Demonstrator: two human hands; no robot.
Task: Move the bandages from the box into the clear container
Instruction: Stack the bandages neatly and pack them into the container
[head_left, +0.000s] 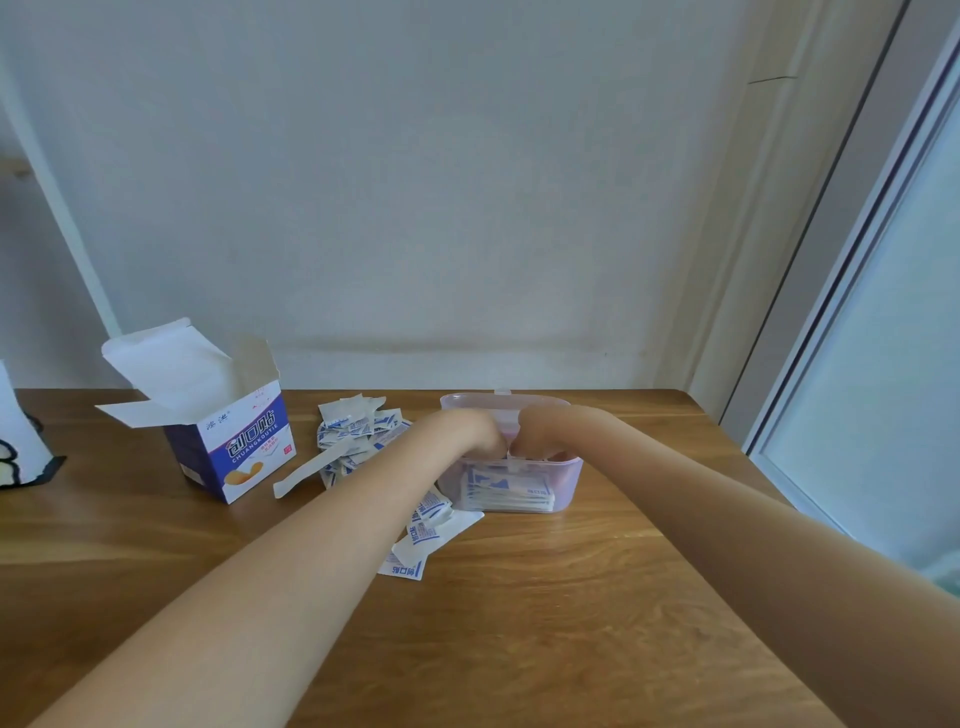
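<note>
Head view, listed near to far. Surface: one wooden desk (545, 623), brown grain, its far edge against a pale wall (415, 182); a window frame (831, 312) stands past the right edge.

Near middle of the desk: a small loose cluster of wrapped bandages (423, 535), white with blue print, partly under my left forearm; count unclear.

Beyond it, towards the far edge: one clear container (563, 488), pinkish tint, open at the top, with a flat stack of bandages (511, 491) showing through its near wall. My left hand (470, 431) and my right hand (543, 428) both reach down into it, side by side; the fingers are hidden below the rim, so I cannot tell whether they hold anything.

Left of the container: one larger heap of bandages (353, 434), uncounted, with one long strip (311, 470) lying at its near side.

Far left: one cardboard box (234, 447), blue and white, upright, top flaps open.

Left edge: one white object (15, 431), cut off.
</note>
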